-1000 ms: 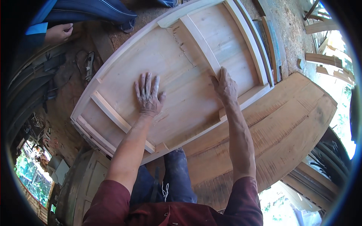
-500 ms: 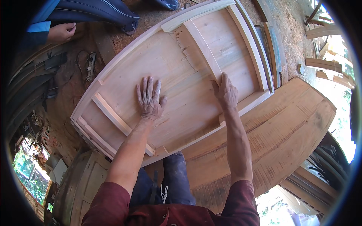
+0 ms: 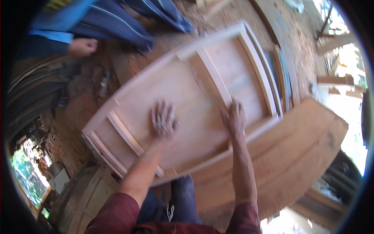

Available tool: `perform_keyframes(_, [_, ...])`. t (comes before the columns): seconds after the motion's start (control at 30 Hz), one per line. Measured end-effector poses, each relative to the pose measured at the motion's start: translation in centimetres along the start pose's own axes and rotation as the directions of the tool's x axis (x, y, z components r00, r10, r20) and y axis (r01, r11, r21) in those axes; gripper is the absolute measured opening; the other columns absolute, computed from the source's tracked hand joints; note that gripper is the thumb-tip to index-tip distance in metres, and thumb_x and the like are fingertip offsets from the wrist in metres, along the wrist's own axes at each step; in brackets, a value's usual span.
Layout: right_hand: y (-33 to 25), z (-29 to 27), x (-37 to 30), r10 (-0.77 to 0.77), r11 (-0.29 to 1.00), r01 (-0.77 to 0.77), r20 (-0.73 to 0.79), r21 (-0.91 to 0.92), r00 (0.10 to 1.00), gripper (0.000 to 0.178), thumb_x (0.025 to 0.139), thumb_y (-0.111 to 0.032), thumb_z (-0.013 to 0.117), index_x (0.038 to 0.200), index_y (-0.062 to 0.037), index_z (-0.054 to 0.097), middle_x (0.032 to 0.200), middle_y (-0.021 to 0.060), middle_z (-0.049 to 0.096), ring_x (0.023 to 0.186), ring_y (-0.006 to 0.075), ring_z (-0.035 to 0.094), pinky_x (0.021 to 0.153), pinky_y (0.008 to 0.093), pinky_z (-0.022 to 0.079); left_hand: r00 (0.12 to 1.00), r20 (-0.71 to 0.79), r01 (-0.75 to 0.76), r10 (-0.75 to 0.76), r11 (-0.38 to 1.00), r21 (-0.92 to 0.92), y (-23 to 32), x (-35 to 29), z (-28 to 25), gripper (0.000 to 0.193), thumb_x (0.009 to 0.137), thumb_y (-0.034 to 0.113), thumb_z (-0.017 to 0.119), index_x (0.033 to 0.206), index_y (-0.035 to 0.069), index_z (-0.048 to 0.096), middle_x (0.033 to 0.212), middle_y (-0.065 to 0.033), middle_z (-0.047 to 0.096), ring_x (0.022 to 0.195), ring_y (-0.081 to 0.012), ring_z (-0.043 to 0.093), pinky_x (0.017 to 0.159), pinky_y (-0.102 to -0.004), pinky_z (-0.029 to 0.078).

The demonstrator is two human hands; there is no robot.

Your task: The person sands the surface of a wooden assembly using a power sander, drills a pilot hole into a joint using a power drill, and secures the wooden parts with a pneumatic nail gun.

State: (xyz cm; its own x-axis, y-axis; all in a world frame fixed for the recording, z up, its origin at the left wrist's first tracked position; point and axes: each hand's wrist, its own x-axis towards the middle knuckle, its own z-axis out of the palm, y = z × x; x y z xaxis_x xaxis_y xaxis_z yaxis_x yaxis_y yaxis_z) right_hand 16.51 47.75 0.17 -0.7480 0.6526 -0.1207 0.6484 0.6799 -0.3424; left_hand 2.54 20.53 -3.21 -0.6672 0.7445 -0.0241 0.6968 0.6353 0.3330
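A large pale wooden panel [image 3: 194, 128], with curved sides and a raised border, lies in front of me. My left hand [image 3: 163, 121] is flat on its bare middle, fingers spread and holding nothing. At the near end of a long wooden batten [image 3: 213, 74], my right hand [image 3: 235, 119] has its thumb on one side and its fingers on the other; motion blurs the grip. A shorter batten [image 3: 126, 132] crosses the panel's left part, with no hand on it.
Under the panel's near right side sits a broad brown curved board [image 3: 288, 156]. Another person's hand [image 3: 82, 47] and dark trousers [image 3: 117, 23] are at the upper left. Stacked curved timbers [image 3: 35, 89] stand on the left, and dark blue-edged boards [image 3: 281, 78] at the right.
The whole scene, panel and hands together, sits lower in the picture and is blurred. The other person's hand has shifted right and downward. Both my hands keep their places on the panel.
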Motion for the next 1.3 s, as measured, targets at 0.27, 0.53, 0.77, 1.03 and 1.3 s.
perform_keyframes(0.27, [-13.1,-6.2,10.1,-0.181,0.901,0.281,-0.301,0.331,0.936,0.079,0.085,-0.022,0.078,0.153,-0.0090,0.039,0.135,0.0246,0.052,0.124,0.0420,0.053,0.104,0.0490,0.045,0.998,-0.056,-0.017,0.014,0.998,-0.053,-0.1,-1.6,2.0,0.069,0.089,0.041,0.062,0.149,0.009,0.047,0.160,-0.0204,0.034,0.152,-0.0397,0.023,0.122,-0.0646,0.013])
perform_keyframes(0.53, [-25.1,-29.9,21.4,-0.351,0.644,0.653,-0.604,0.399,0.715,0.074,0.092,-0.021,0.071,0.154,-0.0007,0.037,0.118,0.0221,0.069,0.094,0.0304,0.073,0.081,0.0394,0.059,1.000,-0.013,-0.001,0.001,1.000,-0.004,0.5,-1.0,1.5,0.074,0.084,0.040,0.064,0.148,0.008,0.047,0.159,-0.0224,0.033,0.152,-0.0414,0.022,0.122,-0.0651,0.011])
perform_keyframes(0.77, [-21.6,-21.8,17.3,-0.234,0.533,0.491,-0.437,0.690,0.868,0.056,0.091,-0.012,0.072,0.141,0.0029,0.052,0.100,0.0174,0.072,0.083,0.0208,0.073,0.071,0.0321,0.058,0.992,-0.123,-0.011,0.013,1.000,0.021,-1.9,-1.0,-0.6,0.069,0.086,0.033,0.065,0.148,0.007,0.048,0.160,-0.0218,0.035,0.150,-0.0420,0.028,0.121,-0.0645,0.018])
perform_keyframes(1.03, [-14.2,9.5,-4.9,0.048,0.913,0.073,-0.285,0.401,0.957,0.043,0.096,-0.014,0.065,0.136,-0.0013,0.057,0.124,0.0201,0.064,0.113,0.0334,0.062,0.095,0.0445,0.050,0.996,-0.004,0.083,-0.084,0.994,-0.077,-0.6,-0.4,1.2,0.069,0.089,0.042,0.062,0.150,0.012,0.047,0.162,-0.0175,0.032,0.154,-0.0346,0.022,0.124,-0.0585,0.011])
perform_keyframes(1.3, [-15.9,13.0,-7.1,-0.030,0.999,0.024,-0.395,-0.022,0.918,0.036,0.101,-0.027,0.055,0.132,-0.0118,0.063,0.140,0.0101,0.059,0.130,0.0335,0.052,0.108,0.0484,0.040,0.993,-0.109,0.026,-0.034,0.997,-0.072,-2.0,-1.9,-0.4,0.061,0.090,0.037,0.063,0.143,0.010,0.052,0.157,-0.0164,0.039,0.150,-0.0347,0.028,0.123,-0.0541,0.018])
